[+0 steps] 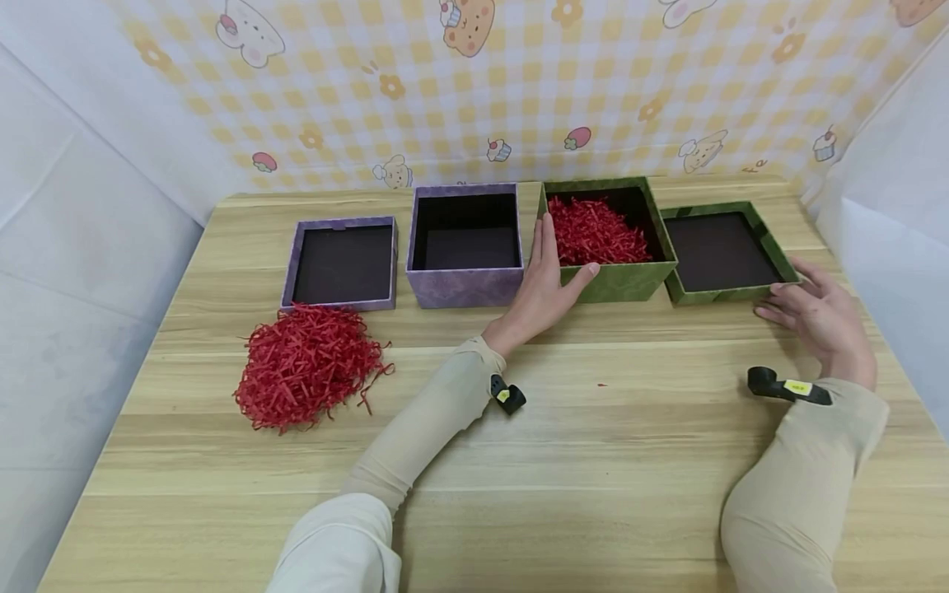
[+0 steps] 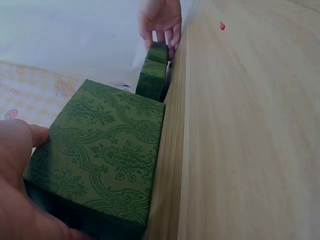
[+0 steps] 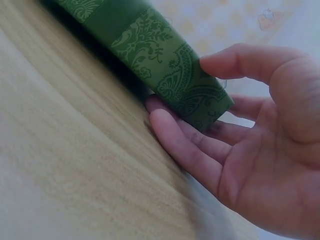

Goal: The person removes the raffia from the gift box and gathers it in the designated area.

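Note:
My left hand (image 1: 539, 288) rests against the left side of the green box (image 1: 619, 282), fingers straight along its wall and thumb at the front rim. Red shredded paper (image 1: 596, 232) fills the lower part of that box. In the left wrist view the patterned front of the green box (image 2: 107, 150) shows close by. At the right, my right hand (image 1: 829, 317) holds the near right corner of the green lid (image 1: 730, 293), which lies inside-up with a dark interior. The right wrist view shows its thumb on the side of the lid (image 3: 170, 70) and fingers beneath the corner.
Left of the green box stands a purple box (image 1: 465, 288) with a dark interior. Beside it lies a purple lid (image 1: 339, 305), inside-up. A heap of red shredded paper (image 1: 307, 371) sits in front of that lid. Behind the wooden table (image 1: 563, 494) hangs a patterned cloth (image 1: 445, 107).

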Tool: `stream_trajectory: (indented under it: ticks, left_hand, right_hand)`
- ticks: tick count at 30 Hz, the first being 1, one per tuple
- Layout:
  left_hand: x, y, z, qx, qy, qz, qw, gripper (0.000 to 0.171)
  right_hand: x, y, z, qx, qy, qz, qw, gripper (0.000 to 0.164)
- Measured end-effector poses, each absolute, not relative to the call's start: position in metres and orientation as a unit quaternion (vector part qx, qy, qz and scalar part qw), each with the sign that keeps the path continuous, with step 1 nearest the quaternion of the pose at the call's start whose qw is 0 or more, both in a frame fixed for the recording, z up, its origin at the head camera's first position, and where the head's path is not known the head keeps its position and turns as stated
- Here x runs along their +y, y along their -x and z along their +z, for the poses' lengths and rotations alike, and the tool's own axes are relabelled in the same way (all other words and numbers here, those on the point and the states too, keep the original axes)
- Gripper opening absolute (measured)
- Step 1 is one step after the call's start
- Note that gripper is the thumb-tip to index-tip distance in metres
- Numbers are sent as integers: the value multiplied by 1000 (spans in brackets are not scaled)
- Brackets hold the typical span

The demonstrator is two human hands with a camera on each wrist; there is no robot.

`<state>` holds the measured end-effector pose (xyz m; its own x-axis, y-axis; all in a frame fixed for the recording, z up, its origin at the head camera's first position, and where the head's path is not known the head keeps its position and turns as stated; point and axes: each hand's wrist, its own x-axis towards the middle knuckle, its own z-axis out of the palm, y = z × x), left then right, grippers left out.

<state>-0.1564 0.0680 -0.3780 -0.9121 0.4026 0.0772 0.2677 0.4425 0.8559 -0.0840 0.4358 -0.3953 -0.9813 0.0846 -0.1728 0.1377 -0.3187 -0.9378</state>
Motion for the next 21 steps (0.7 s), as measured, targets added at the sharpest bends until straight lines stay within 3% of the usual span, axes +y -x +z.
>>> stream_trajectory:
  ticks: [21]
  left_hand:
    - [69,157,-380,840,-196,502,66,91]
  right_hand:
    - [433,86,-394,623,-151,-767,24,77]
